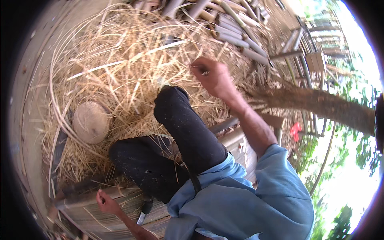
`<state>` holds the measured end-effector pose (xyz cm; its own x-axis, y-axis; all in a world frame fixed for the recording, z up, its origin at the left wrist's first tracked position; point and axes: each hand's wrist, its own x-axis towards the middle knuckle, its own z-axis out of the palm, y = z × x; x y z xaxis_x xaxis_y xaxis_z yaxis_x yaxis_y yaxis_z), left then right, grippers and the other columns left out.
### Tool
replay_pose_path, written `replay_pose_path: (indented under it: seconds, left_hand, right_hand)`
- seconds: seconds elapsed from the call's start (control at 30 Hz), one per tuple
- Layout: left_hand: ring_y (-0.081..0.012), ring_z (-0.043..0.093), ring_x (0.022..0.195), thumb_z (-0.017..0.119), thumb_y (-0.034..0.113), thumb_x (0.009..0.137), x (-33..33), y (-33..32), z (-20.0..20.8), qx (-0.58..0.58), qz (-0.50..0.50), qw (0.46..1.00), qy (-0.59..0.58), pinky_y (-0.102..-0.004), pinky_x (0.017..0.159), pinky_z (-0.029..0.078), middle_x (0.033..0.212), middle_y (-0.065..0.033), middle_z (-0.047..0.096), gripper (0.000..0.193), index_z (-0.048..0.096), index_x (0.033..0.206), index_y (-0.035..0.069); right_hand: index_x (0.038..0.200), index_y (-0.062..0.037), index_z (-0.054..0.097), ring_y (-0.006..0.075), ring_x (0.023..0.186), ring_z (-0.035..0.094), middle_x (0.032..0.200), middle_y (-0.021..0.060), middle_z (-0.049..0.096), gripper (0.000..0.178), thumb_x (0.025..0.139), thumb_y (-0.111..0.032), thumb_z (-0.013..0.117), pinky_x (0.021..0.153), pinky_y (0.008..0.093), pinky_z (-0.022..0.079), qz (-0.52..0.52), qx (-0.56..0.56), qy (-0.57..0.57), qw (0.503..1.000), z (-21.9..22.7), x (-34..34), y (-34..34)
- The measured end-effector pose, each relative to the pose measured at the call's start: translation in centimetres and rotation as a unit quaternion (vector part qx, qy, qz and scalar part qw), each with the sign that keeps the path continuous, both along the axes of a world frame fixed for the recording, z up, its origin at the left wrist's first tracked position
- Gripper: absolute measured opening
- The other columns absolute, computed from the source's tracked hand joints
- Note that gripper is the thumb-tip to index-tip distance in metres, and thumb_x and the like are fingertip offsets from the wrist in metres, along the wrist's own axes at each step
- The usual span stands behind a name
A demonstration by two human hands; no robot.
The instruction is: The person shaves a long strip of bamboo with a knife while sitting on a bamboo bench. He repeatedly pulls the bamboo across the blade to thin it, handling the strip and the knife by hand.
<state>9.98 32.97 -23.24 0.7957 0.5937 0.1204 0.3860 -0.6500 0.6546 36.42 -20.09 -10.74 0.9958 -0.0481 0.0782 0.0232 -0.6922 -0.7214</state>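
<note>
My right hand (214,78) is raised beyond my right knee, over the edge of the pale shavings. Its fingers are curled closed, and a thin light sliver shows at them, too small to name. Low at the left, my left hand (107,203) is closed in a pinch beside the slatted bamboo bench (116,220). What it pinches, if anything, cannot be made out. A heap of thin straw-coloured strips and shavings (132,76) spreads in front of my knees. Near my left thigh, a tool with a dark handle (147,205) and a shiny metal end lies on the bench.
A round cut log (91,122) stands among the shavings at the left, with long bent strips around it. Cut bamboo lengths (232,32) are piled at the far side. A tree trunk (316,105) and a wooden fence (320,72) stand to the right.
</note>
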Motion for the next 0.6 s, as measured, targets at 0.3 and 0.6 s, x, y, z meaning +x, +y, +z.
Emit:
replay_pose_path:
  seconds: [0.3,0.6]
  left_hand:
    - [-0.0105,0.047,0.060,0.070,0.026,0.097,-1.0,-3.1,2.6,-0.033,0.125,0.991,0.026,-0.0284,0.052,0.039,0.068,-0.0024,0.057,0.029,0.075,0.103,-0.002]
    - [-0.0063,0.047,0.058,0.070,0.023,0.098,3.3,-8.5,8.1,-0.107,0.060,0.990,-0.073,-0.0235,0.050,0.036,0.066,0.0001,0.056,0.024,0.073,0.101,-0.001]
  right_hand:
    - [0.091,-0.0069,0.075,0.0365,0.073,0.070,0.077,0.0205,0.070,0.017,0.081,-0.018,0.067,0.070,0.0447,0.055,-0.179,-0.208,0.266,0.924,-1.8,-29.3,-17.5]
    - [0.100,-0.0064,0.072,0.0313,0.080,0.071,0.082,0.0141,0.072,0.037,0.072,-0.026,0.087,0.073,0.0417,0.056,-0.222,-0.076,0.303,0.924,-9.5,-40.5,-16.6]
